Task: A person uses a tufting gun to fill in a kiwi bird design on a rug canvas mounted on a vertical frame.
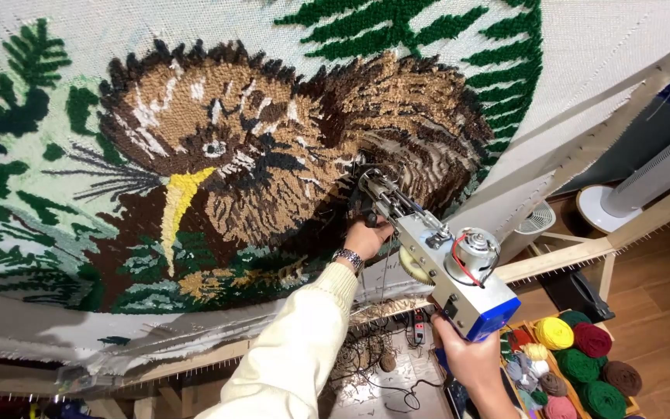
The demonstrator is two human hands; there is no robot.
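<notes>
A silver, blue-ended electric tufting gun (436,260) is pressed nose-first against a stretched white cloth bearing a tufted picture of a brown bird with a yellow beak among green ferns (219,147). The gun's long axis runs from its blue end, low and toward the person, up and away to its needle tip, which meets the cloth in the dark brown plumage at the bird's right flank. The left hand (366,237), in a cream knitted sleeve with a metal wristwatch (348,258), is clenched around the gun's front grip just behind the tip, so it is the nearer hand to the cloth. The right hand (471,361) grasps the rear handle beneath the blue end; its fingers are mostly hidden behind the gun. The needle itself is too small and dark to make out. Right of and below the gun lies a wooden box of coloured yarn balls (575,361), cut off by the picture edge.
</notes>
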